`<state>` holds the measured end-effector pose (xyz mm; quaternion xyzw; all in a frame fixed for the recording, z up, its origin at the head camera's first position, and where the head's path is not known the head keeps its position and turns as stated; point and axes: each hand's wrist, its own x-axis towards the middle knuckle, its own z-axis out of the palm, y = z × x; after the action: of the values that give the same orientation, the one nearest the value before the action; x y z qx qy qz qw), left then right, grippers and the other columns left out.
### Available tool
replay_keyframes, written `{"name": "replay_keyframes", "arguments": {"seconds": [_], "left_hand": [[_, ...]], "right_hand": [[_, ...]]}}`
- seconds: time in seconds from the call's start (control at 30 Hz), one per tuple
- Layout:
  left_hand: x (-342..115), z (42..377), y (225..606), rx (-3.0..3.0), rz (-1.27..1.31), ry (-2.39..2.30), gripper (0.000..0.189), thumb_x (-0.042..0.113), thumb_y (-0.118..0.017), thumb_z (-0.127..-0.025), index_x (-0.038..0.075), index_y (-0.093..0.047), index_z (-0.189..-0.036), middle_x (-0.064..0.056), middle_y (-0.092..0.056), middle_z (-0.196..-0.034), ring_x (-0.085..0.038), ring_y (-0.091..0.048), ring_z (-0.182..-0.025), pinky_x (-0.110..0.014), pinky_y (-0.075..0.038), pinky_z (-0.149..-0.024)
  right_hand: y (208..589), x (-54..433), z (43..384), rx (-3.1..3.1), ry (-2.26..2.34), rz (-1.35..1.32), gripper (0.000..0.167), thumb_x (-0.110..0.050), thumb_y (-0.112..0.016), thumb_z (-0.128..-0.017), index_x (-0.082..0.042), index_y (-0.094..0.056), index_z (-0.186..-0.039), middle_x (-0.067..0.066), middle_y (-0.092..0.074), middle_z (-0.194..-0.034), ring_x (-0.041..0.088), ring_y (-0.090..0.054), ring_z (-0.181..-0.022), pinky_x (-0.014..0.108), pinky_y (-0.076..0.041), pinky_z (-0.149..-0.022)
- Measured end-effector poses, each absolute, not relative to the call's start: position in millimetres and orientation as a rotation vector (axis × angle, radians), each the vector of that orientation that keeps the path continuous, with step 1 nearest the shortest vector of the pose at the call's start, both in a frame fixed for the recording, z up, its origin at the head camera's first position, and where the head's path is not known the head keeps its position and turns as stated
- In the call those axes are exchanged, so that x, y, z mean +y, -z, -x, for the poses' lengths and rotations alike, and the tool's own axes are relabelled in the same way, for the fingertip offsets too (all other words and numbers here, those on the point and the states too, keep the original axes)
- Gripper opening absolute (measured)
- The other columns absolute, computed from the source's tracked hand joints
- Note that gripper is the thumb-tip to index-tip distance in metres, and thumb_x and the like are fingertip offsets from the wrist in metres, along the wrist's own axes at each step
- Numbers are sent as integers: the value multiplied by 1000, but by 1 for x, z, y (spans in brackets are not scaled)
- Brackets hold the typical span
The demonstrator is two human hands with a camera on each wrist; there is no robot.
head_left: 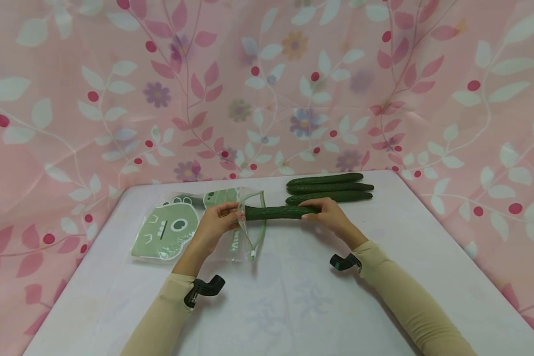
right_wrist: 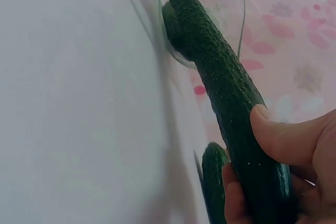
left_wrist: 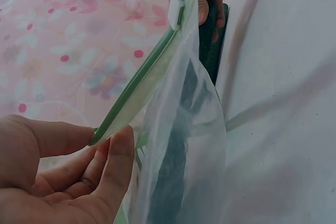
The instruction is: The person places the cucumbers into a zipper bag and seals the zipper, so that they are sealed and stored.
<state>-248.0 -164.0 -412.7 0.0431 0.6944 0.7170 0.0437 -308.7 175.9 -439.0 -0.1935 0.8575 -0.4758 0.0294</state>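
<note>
My right hand (head_left: 329, 215) grips a dark green cucumber (head_left: 276, 212) near its right end. The cucumber lies level, and its other end is at the open mouth of a clear zip bag (head_left: 249, 237). My left hand (head_left: 215, 225) pinches the bag's green zip edge (left_wrist: 139, 74) between thumb and fingers. A white slider (left_wrist: 176, 11) sits on that edge in the left wrist view. Through the bag in the right wrist view, another cucumber (right_wrist: 176, 32) shows beside the tip of the held one.
Three cucumbers (head_left: 329, 188) lie side by side at the back of the white-covered table (head_left: 293, 296). Left of my left hand lies clear plastic with a green one-eyed face print (head_left: 164, 230). A pink floral cloth (head_left: 267, 89) hangs behind the table.
</note>
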Motion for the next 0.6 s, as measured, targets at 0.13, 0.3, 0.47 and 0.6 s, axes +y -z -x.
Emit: {"name": "replay_keyframes", "arguments": {"seconds": [0.13, 0.3, 0.47, 0.6], "left_hand": [[-164, 248, 414, 2121, -145, -2194, 42, -2, -63, -102, -13, -53, -141, -17, -62, -114, -16, -68, -98, -34, -58, -90], [-163, 246, 415, 2111, -132, -2198, 41, -2, -64, -102, -11, -55, -140, -16, -62, -114, -17, -68, -98, -34, -58, -89], [-162, 246, 413, 2115, -132, -2189, 41, 0, -64, -102, -10, -55, -141, -18, -61, -117, -19, -68, -98, -34, -58, -89], [-163, 247, 413, 2120, -140, -2186, 42, 0, -65, -102, -10, -55, -141, -20, -62, -118, -18, -69, -97, -34, -58, -89]], "right_hand": [[440, 166, 306, 2618, 1497, 589, 39, -13, -84, -90, -10, -76, -128, 14, -66, -135, 27, -55, -103, 41, -41, -80], [443, 156, 305, 2628, 1488, 565, 38, -14, -83, -90, -11, -76, -127, 12, -66, -136, 26, -55, -101, 41, -41, -79], [444, 149, 306, 2654, 1470, 561, 37, -13, -83, -91, -10, -76, -127, 13, -66, -136, 27, -53, -97, 41, -39, -79], [443, 143, 308, 2661, 1462, 560, 39, -13, -83, -90, -7, -75, -128, 14, -65, -137, 28, -56, -113, 41, -41, -86]]}}
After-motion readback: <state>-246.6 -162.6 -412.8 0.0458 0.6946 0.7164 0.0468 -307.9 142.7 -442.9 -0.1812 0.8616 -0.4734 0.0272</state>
